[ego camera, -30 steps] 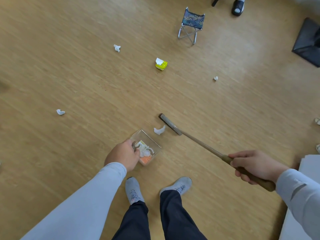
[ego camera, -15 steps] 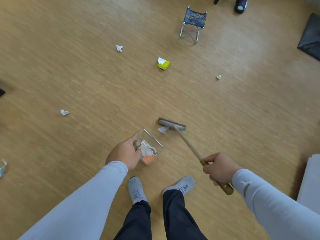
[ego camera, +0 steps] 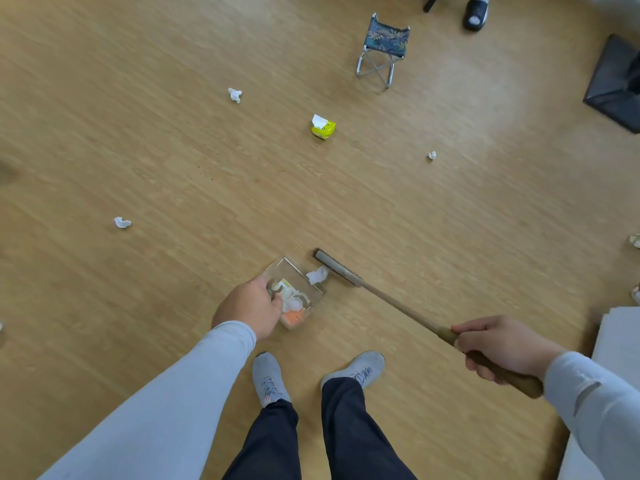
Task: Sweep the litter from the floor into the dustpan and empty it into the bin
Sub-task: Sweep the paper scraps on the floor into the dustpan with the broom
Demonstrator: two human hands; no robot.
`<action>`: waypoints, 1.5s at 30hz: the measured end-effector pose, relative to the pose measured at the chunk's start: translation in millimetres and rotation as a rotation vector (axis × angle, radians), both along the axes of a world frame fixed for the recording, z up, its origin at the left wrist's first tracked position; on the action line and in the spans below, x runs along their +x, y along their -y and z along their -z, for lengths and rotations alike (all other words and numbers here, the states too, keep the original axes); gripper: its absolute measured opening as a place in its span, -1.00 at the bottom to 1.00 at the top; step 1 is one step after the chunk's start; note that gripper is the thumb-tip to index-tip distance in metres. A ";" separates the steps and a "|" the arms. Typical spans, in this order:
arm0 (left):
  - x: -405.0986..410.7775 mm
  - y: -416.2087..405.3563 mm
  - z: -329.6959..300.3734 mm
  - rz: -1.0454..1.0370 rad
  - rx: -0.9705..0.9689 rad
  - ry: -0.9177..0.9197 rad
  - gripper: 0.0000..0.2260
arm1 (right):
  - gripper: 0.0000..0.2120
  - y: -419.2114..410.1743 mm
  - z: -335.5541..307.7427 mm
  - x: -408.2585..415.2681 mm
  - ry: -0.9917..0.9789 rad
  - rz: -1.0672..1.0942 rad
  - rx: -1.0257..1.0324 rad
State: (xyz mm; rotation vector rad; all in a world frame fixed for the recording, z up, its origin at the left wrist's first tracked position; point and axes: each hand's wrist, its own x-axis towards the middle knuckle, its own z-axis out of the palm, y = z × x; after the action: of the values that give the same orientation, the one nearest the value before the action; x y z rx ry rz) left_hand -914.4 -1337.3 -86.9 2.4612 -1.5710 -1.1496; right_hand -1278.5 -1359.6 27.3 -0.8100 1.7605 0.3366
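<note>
- Your left hand (ego camera: 247,308) has its fingers curled round the handle of the clear dustpan (ego camera: 294,292), which sits on the floor (ego camera: 173,168) just ahead of your shoes, mouth facing the brush.
- Your right hand (ego camera: 498,348) is clenched round the thick end of the brush handle (ego camera: 485,362); the brush head (ego camera: 337,268) is right behind one crumpled tissue (ego camera: 317,274) at the pan's lip — nearly in.
- That tissue looks feather-light and soft, so it will likely skid or bounce off; a short, low stroke suits it, pan edge pressed flat.
- The pan looks like thin, stiff plastic, light and apt to slide — hold it at the handle as you do.
- Count of loose litter in view: three white wads, at (ego camera: 235,94), (ego camera: 122,222) and (ego camera: 432,155), plus one yellow packet (ego camera: 322,127), all well apart.
- Scraps at the right edge are too cropped to count.
- No bin that I can identify.
</note>
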 end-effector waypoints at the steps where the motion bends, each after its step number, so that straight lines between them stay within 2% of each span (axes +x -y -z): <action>1: 0.1 -0.2 0.1 0.002 0.001 0.003 -0.78 | -0.80 1.6 0.0 -0.9 0.004 0.030 0.006; 7: -0.2 2.0 0.3 0.008 0.010 0.010 -0.85 | -0.75 -0.2 -3.3 -14.7 0.085 0.233 0.040; 8: 0.1 2.4 0.5 0.007 0.010 0.008 -0.87 | -0.75 -2.1 -3.7 -13.1 0.074 0.192 0.026; 10: 1.0 3.1 0.3 0.005 0.010 0.006 -0.89 | -0.75 -9.1 -1.2 -3.5 -0.008 -0.020 -0.029; 12: 1.7 2.5 -0.2 0.009 0.009 0.009 -0.90 | -0.75 -11.9 2.5 10.0 -0.042 -0.084 -0.071; 15: 2.1 0.8 -0.1 0.019 0.009 0.001 -0.89 | -0.75 -7.3 7.0 14.6 0.004 0.117 -0.103; 18: 3.7 -0.1 -3.3 0.014 0.015 -0.023 -0.84 | -0.75 -4.8 1.4 5.6 -0.058 0.035 -0.150; 22: 2.9 -2.8 -10.8 0.007 0.037 -0.025 -0.81 | -0.79 -9.5 -11.4 -7.5 -0.006 0.206 -0.174; 26: -14.3 1.1 -27.6 0.011 0.034 -0.035 -0.83 | -0.79 -14.9 -13.5 -27.7 -0.018 0.199 -0.221; 33: -63.7 47.1 -75.5 0.041 -0.019 0.006 -0.86 | -0.79 -16.3 -24.1 -87.1 0.012 0.378 -0.347; 36: -89.8 66.7 -95.0 0.072 -0.045 0.041 -0.90 | -0.77 -5.6 -29.1 -120.5 0.023 0.429 -0.377; 40: -119.6 93.6 -109.4 0.064 -0.080 0.077 -0.83 | -0.76 18.9 -32.2 -160.2 0.046 0.481 -0.407; 45: -140.7 121.7 -113.8 0.088 -0.104 0.079 -0.89 | -0.81 54.9 -23.5 -178.5 0.049 0.429 -0.393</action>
State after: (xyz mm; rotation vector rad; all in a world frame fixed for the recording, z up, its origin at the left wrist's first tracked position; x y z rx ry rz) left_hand -1055.1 -1459.0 26.9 2.4219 -1.7292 -0.9654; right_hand -1457.0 -1414.4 50.8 -0.6776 1.9253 -0.3206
